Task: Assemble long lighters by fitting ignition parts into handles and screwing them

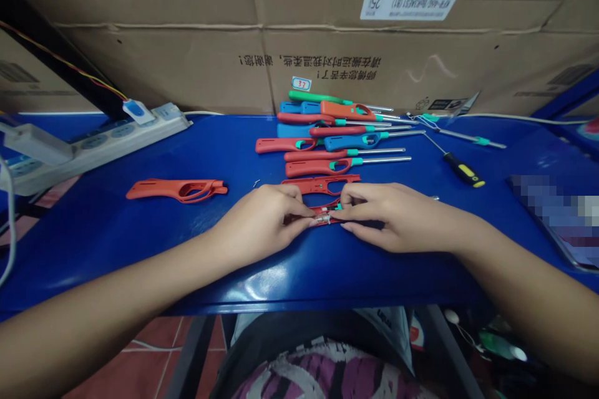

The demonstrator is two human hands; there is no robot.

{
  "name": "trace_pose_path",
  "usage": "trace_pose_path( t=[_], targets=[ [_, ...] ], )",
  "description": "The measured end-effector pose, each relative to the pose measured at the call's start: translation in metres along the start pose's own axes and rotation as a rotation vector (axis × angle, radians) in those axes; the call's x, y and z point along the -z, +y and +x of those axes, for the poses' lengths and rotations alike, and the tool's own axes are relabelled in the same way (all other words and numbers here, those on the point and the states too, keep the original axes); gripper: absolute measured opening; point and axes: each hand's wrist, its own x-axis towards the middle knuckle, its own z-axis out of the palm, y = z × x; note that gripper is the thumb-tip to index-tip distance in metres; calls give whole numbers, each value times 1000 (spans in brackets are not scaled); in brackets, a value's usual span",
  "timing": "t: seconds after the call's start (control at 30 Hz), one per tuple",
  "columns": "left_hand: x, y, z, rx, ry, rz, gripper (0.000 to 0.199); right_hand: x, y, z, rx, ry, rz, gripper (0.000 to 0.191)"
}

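An opened red lighter body (pixel 321 222) lies on the blue table between both hands, with small metal and green parts inside it. My left hand (pixel 276 218) pinches its left end, thumb and index finger close to the metal part. My right hand (pixel 374 215) has its fingers closed on the right portion, over the green piece. Just behind them rests an empty red shell half (pixel 318 185). Another red-orange shell (pixel 175 189) lies to the left. Fingers hide much of the held body.
Several assembled lighters (pixel 322 167) are stacked at the back centre. A screwdriver (pixel 463 169) and a loose metal tube (pixel 472 138) lie to the right, a phone-like object (pixel 556 218) at far right. A power strip (pixel 98 143) stands left; cardboard (pixel 187 68) rises behind.
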Motion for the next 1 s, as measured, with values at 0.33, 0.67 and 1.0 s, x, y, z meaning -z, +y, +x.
trace_pose_path(
  t=[0.33, 0.67, 1.0],
  targets=[
    [-3, -2, 0, 39, 68, -108, 12, 3, 1, -3, 53, 74, -91, 29],
    [-3, -3, 2, 42, 64, -134, 13, -1, 10, 0, 23, 190, -15, 26],
    [-8, 0, -1, -8, 107, -5, 19, -3, 51, 0, -100, 199, 111, 16]
  ],
)
